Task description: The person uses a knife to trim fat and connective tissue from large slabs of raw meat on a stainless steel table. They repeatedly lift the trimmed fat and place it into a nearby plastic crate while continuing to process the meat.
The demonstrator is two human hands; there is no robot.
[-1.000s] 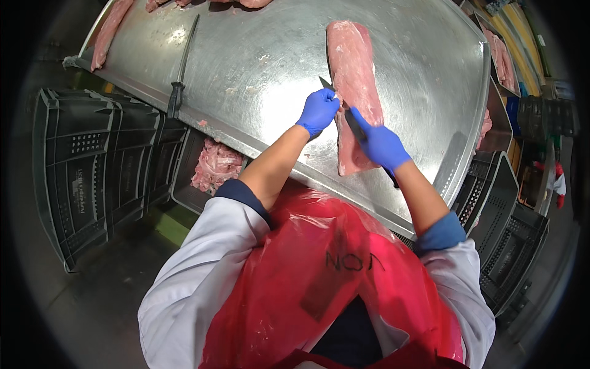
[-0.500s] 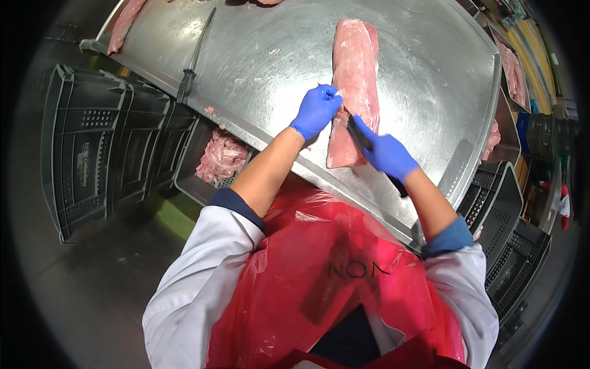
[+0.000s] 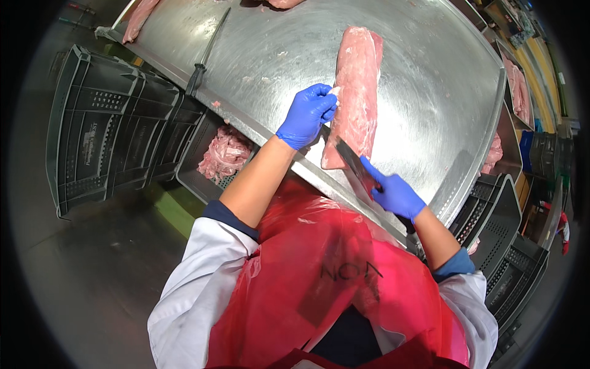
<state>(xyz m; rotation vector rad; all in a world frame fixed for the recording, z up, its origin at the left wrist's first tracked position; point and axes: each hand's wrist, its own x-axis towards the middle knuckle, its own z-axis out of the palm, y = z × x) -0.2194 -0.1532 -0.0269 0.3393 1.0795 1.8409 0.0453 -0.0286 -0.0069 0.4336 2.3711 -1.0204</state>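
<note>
A long pale-pink piece of boneless meat (image 3: 356, 92), like a loin, lies lengthwise on the steel table (image 3: 270, 80). At its left side my left hand (image 3: 309, 114), in a blue glove, is closed in a pinch on a small whitish meat trimming (image 3: 335, 91). My right hand (image 3: 398, 195), gloved the same way, grips a knife by its black handle. The knife blade (image 3: 351, 157) points up and left across the near end of the meat. Whether its edge touches the meat I cannot tell.
A sharpening steel (image 3: 211, 52) lies at the table's left edge. Below that edge a grey crate (image 3: 192, 166) holds meat trimmings (image 3: 224, 154). Stacked dark crates (image 3: 104, 135) stand at left, and more crates (image 3: 501, 227) at right. Other meat (image 3: 140, 18) lies at the far left.
The knife has drawn back toward me and right, from the middle of the meat to its near end. My left hand has shifted slightly left, and the trimming shows more plainly.
</note>
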